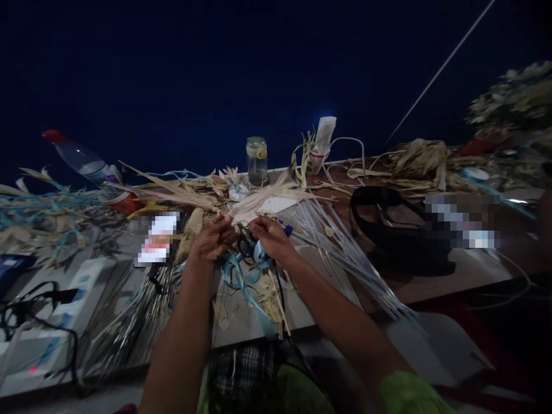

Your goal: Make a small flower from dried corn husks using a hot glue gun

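Observation:
Over the middle of the table, my left hand [217, 236] is closed, its thumb and finger pinching the near end of a pale dried corn husk [263, 194]. My right hand [271, 237] is beside it, fingers curled in a pinch; what lies between them is too dim and small to make out. Light blue ribbon [235, 270] hangs in loops below both hands. Under it, husk scraps [269, 299] and thin sticks lie on the table. A small dark blue object [287, 229] shows just behind my right hand.
Clear plastic strips [345, 247] and a black headband-like object [388, 230] lie rightward. A lidded jar [257, 161] and a cup [318, 158] stand behind. Leftward are a lit phone [158, 238], wire stems [138, 322], a power strip [77, 313] and a bottle [81, 158].

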`<move>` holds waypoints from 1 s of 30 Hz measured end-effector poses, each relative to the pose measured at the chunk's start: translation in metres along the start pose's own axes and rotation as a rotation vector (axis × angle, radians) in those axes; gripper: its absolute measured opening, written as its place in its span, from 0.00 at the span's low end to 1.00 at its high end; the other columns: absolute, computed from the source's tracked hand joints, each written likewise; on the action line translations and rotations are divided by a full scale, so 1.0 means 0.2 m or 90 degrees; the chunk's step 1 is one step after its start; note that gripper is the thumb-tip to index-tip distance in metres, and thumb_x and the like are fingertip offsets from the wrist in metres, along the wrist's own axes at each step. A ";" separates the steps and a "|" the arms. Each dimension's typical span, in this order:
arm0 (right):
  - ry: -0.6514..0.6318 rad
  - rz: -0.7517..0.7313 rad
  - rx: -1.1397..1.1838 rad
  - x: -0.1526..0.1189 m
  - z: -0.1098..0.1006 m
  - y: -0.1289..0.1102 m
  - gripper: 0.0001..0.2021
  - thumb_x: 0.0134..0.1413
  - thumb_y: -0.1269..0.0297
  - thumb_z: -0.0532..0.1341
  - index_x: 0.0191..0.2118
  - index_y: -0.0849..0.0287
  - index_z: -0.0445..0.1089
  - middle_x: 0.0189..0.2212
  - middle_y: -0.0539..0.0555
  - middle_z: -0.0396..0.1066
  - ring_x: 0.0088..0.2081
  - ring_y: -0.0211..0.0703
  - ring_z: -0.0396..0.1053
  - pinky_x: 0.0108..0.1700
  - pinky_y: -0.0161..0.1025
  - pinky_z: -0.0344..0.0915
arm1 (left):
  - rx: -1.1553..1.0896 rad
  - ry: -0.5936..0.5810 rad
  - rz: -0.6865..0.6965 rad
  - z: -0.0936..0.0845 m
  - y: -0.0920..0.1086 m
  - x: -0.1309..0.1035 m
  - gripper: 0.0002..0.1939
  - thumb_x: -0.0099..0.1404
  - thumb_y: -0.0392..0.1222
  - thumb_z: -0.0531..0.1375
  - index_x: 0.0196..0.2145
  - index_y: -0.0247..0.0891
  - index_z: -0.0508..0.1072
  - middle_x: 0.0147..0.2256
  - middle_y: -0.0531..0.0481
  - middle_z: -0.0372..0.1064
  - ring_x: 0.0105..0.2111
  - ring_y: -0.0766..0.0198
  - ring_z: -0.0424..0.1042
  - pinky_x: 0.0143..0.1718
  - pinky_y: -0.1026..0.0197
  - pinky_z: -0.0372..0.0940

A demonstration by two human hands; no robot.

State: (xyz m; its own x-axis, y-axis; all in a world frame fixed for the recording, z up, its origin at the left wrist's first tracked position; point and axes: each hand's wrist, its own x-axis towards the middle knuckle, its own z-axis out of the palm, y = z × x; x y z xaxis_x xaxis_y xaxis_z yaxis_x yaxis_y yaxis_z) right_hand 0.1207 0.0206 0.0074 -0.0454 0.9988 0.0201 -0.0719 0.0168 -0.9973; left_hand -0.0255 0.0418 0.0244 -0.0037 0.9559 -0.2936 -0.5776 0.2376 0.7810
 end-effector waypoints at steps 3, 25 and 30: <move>0.028 0.019 -0.019 -0.01 -0.02 -0.01 0.18 0.47 0.47 0.53 0.27 0.59 0.65 0.18 0.45 0.56 0.23 0.33 0.54 0.27 0.32 0.55 | -0.011 -0.065 -0.035 -0.02 0.03 0.01 0.11 0.49 0.34 0.63 0.23 0.35 0.62 0.14 0.61 0.48 0.10 0.80 0.43 0.11 0.73 0.45; -0.314 0.110 -0.039 -0.02 -0.06 -0.03 0.19 0.45 0.68 0.57 0.47 0.58 0.62 0.26 0.47 0.65 0.18 0.27 0.56 0.20 0.28 0.53 | -0.035 -0.134 -0.082 0.04 0.03 -0.03 0.08 0.52 0.35 0.60 0.27 0.34 0.61 0.14 0.61 0.51 0.10 0.81 0.43 0.10 0.74 0.46; -0.379 0.181 0.074 -0.03 -0.06 -0.03 0.23 0.43 0.65 0.61 0.49 0.56 0.60 0.23 0.46 0.67 0.16 0.28 0.55 0.17 0.27 0.49 | 0.018 -0.077 -0.108 0.08 0.02 -0.06 0.09 0.52 0.39 0.61 0.28 0.35 0.62 0.13 0.61 0.52 0.10 0.79 0.44 0.09 0.73 0.44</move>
State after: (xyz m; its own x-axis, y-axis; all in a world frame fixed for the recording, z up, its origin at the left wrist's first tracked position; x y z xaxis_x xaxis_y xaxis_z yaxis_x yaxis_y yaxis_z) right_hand 0.1334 0.0150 0.0133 -0.6178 0.7670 -0.1735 -0.0819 -0.2822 -0.9559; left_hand -0.0154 0.0341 0.0394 0.1901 0.9151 -0.3556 -0.5381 0.4001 0.7419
